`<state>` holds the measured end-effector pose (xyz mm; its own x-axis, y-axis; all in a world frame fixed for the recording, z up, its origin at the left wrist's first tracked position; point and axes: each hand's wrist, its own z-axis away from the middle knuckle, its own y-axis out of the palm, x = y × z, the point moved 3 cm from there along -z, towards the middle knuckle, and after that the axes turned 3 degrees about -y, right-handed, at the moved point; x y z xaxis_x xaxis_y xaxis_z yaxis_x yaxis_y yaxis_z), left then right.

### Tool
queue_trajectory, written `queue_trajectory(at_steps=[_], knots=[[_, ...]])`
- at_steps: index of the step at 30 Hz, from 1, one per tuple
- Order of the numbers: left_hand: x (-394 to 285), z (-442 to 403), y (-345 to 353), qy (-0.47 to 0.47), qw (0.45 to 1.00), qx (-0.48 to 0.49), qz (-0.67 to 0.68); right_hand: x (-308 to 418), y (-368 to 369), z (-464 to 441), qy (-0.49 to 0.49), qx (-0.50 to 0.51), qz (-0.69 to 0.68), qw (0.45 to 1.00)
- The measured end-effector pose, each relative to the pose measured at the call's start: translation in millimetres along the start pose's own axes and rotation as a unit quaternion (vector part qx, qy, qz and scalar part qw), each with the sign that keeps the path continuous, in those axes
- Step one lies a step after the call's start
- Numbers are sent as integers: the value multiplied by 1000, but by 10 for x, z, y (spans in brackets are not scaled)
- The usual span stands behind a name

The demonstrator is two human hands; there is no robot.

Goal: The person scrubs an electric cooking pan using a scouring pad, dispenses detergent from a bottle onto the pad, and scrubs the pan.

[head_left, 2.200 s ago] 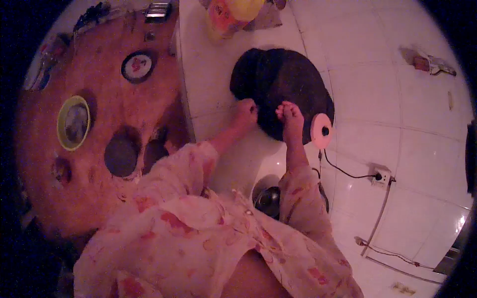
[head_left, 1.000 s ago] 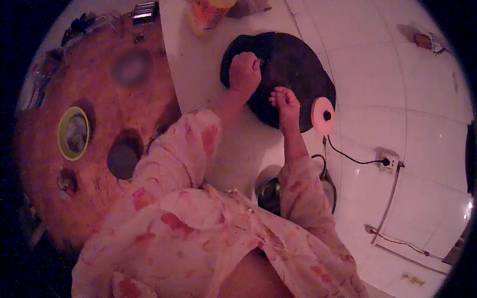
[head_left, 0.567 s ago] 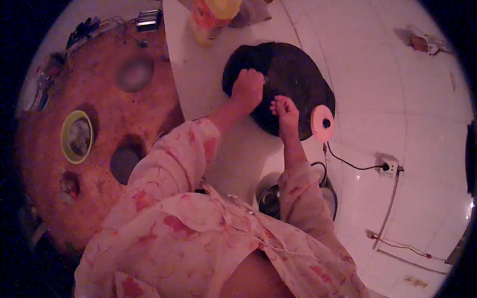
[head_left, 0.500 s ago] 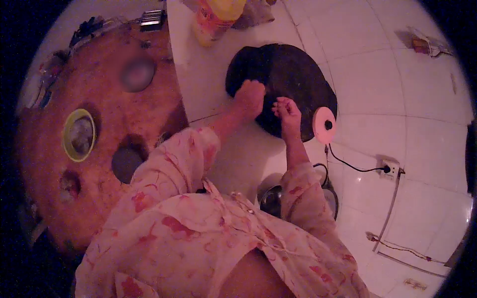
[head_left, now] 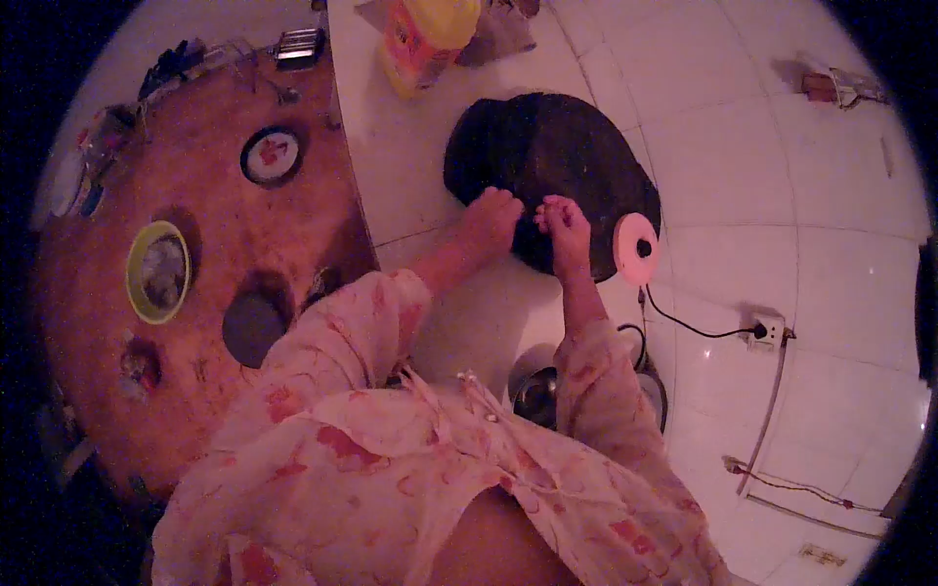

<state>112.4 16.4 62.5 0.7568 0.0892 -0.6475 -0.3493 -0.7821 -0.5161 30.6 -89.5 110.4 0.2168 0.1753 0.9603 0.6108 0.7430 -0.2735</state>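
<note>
A large dark rounded thing (head_left: 586,146), which looks like a black cloth or bag, lies against the pale tiles in front of me. My left hand (head_left: 490,217) is closed in a fist over its near left edge. Close by on the right, my right hand (head_left: 567,232) has its fingers curled in, with the fingertips turned toward the left hand. A small gap separates the two hands. Whatever either hand grips is too small or hidden to make out. At the dark thing's right edge sits a pink disc (head_left: 633,256) with a black centre, like a kettle base.
A black cord runs from the disc to a wall socket (head_left: 768,333). Behind stands a yellow and orange container (head_left: 422,44). On the reddish surface at left are a yellow-rimmed bowl (head_left: 137,293), a dark round lid (head_left: 256,330) and a dark-rimmed plate (head_left: 256,178). A metal pot (head_left: 535,393) is near my right forearm.
My left hand has come slightly down toward me, nearly level with the right hand. The right hand's fingers are a little more curled. The view has shifted slightly.
</note>
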Motion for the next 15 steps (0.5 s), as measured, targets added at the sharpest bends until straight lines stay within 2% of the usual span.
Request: queue_trajectory(at_steps=[1, 3, 4, 6, 7, 9, 10, 12, 13, 15], knots=[[-1, -64, -36, 5, 1000, -6, -2, -23, 3, 14, -6, -8, -5, 1000], [-43, -171, -127, -21, 995, -83, -54, -54, -7, 6, -11, -15, -8, 1000], [-37, -296, -141, -21, 995, -81, -52, -59, -16, 16, -2, -14, -17, 1000], [97, -600, -185, -67, 985, -148, -59, -48, -13, 22, 6, -16, -27, 999], [93, -579, -163, -67, 985, -148, -59, -28, -5, 24, 7, -12, -27, 1000], [114, -474, -84, -38, 993, -67, -87, -7, -4, -6, 6, -3, -31, 999], [180, -367, -74, -35, 992, -72, -95, -9, 11, -30, -12, 1, -20, 1000], [119, -91, 21, 62, 997, 4, -46, -32, -3, 0, -27, -2, -11, 1000], [48, -37, -14, 65, 997, 4, -47, -31, -5, 13, -19, -5, -23, 1000], [17, -54, -87, 11, 1000, 3, -7, -16, -2, -47, -19, -10, -37, 999]])
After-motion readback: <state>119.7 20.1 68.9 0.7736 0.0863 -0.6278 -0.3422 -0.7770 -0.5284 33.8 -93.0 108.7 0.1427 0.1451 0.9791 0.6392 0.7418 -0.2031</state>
